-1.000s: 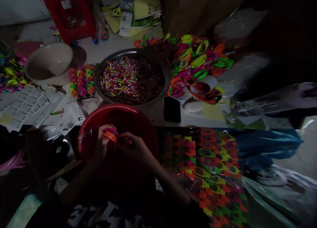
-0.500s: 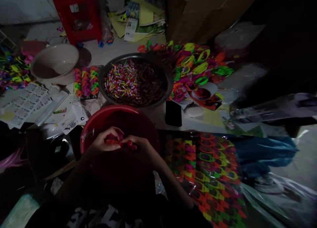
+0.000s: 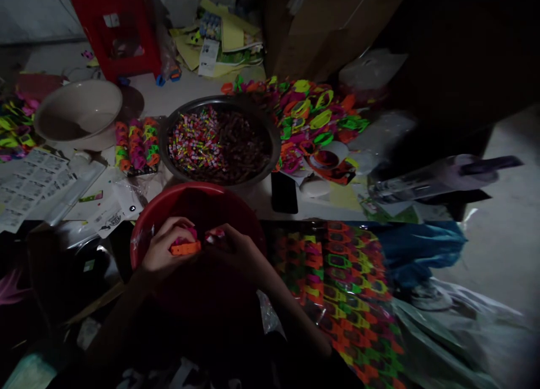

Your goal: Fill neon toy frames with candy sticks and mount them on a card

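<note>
My left hand is closed around an orange toy watch, with a bit of pink plastic showing above it. Beside it, my right hand pinches a small wrapped candy, red and white; how many it holds is hard to see. Both hands are over a red basin whose inside is dark. Just beyond stands a metal basin with bright wrapped candies on its left side and brown pieces on its right.
Loose toy watches are heaped at the back right. Rows of watches in clear packs lie to my right. A black phone, a white bowl, a red stool and printed sheets are on the table.
My hands have moved apart, leaving a gap between the watch and the candy. The orange watch has turned to show its strap edge. The whole view has shifted slightly.
</note>
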A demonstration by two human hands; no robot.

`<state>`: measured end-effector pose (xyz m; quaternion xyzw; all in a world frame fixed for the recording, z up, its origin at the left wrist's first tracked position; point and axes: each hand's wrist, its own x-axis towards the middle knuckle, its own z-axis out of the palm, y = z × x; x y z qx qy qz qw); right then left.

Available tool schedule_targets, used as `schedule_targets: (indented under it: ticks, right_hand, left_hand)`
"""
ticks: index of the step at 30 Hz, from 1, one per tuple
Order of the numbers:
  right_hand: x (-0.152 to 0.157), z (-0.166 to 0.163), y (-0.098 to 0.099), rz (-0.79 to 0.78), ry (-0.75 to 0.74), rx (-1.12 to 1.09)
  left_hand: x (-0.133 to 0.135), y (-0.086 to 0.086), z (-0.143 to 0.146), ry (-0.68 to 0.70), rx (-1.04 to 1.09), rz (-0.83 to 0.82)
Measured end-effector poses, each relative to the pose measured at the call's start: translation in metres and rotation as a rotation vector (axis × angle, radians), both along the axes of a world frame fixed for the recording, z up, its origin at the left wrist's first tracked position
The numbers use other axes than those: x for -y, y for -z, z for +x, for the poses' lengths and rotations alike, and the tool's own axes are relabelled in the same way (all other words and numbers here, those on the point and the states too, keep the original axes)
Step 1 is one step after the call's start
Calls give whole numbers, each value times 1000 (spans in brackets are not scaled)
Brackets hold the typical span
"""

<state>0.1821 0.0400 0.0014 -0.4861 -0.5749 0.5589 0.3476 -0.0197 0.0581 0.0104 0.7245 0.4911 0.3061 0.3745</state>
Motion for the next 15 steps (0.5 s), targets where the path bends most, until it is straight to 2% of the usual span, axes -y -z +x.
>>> schedule_targets:
  ticks: [6,15]
  right_hand:
    - [-2,1,-3,229,-86,57]
    - [-1,4,-3,198,-67,85]
  left_hand:
    - [4,2,-7,47,-96,170]
    - [0,8,-14,119,-120,291]
